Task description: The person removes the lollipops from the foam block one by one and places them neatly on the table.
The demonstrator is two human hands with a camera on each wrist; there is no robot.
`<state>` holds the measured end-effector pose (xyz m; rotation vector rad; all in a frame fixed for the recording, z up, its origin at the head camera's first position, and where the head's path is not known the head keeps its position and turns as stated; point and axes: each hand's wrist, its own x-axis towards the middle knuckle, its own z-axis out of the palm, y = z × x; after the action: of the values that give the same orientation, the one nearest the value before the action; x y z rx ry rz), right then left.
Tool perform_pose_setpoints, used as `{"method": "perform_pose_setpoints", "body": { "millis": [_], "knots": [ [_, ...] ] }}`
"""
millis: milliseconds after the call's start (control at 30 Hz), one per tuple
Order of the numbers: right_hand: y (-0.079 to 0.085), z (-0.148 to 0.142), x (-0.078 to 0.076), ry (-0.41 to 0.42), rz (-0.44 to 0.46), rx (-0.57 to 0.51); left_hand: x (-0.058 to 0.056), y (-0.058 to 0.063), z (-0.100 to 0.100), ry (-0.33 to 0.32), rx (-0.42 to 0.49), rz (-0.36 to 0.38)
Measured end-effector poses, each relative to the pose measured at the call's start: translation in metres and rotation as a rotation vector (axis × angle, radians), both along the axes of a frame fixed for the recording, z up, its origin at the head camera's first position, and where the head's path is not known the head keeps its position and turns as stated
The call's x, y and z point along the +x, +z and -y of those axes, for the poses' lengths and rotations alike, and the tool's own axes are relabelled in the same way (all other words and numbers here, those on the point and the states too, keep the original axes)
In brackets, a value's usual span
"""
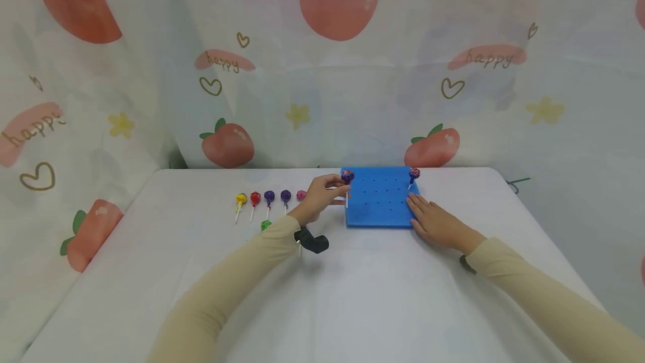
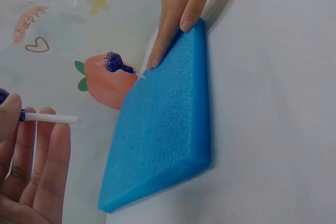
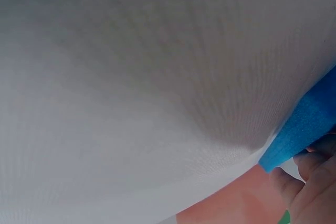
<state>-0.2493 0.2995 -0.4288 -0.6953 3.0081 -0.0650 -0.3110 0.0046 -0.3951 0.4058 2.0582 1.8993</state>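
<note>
My left hand (image 1: 318, 198) pinches a purple-wrapped lollipop (image 1: 347, 176) near the left edge of a blue foam board (image 1: 378, 214). In the left wrist view its white stick (image 2: 55, 118) points toward the board, its tip apart from the foam. A second purple lollipop (image 1: 414, 173) stands with its stick in the board's far right corner. Rows of small holes dot the board's top. My right hand (image 1: 440, 223) rests on the right edge with its fingers extended. Only part of that hand (image 3: 315, 187) shows in the right wrist view, beside the foam.
Left of the board lie a yellow lollipop (image 1: 241, 199), a red one (image 1: 255, 198), two purple ones (image 1: 269, 196) and a pink one (image 1: 301, 195). A green lollipop (image 1: 265, 224) is partly hidden by my left sleeve. A printed curtain (image 1: 342, 99) hangs behind the white table (image 1: 353, 296).
</note>
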Motion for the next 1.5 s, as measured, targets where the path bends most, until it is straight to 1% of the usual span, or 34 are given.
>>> {"method": "perform_pose_setpoints", "body": {
  "millis": [133,367,600,733,833,967,1067,1167,1333,1500],
  "knots": [
    [0.001,0.0,0.0,0.0,0.003,-0.009,0.006,0.002,0.013,0.012,-0.026,0.003],
    [-0.002,-0.001,-0.001,0.003,-0.005,-0.011,0.014,0.004,0.04,0.039,-0.027,0.029],
    [-0.003,-0.003,-0.004,0.005,-0.002,-0.01,0.02,0.007,0.068,0.125,-0.04,0.051],
    [-0.003,-0.003,-0.004,0.007,-0.005,-0.01,0.023,0.008,0.084,0.165,-0.046,0.079],
    [-0.004,-0.003,-0.005,0.008,-0.007,-0.007,0.026,0.01,0.095,0.208,-0.046,0.096],
    [-0.005,-0.004,-0.005,0.004,-0.004,0.004,0.032,0.012,0.111,0.248,-0.066,0.076],
    [-0.006,-0.005,-0.005,0.006,-0.004,0.007,0.036,0.012,0.122,0.258,-0.097,0.043],
    [-0.007,-0.005,-0.005,0.008,-0.006,0.007,0.039,0.012,0.134,0.268,-0.122,0.026],
    [-0.007,-0.004,-0.005,0.009,-0.011,0.0,0.045,0.011,0.151,0.3,-0.15,0.028],
    [-0.005,-0.002,-0.004,0.005,-0.008,-0.011,0.05,0.006,0.164,0.314,-0.157,0.035]
  ]
}}
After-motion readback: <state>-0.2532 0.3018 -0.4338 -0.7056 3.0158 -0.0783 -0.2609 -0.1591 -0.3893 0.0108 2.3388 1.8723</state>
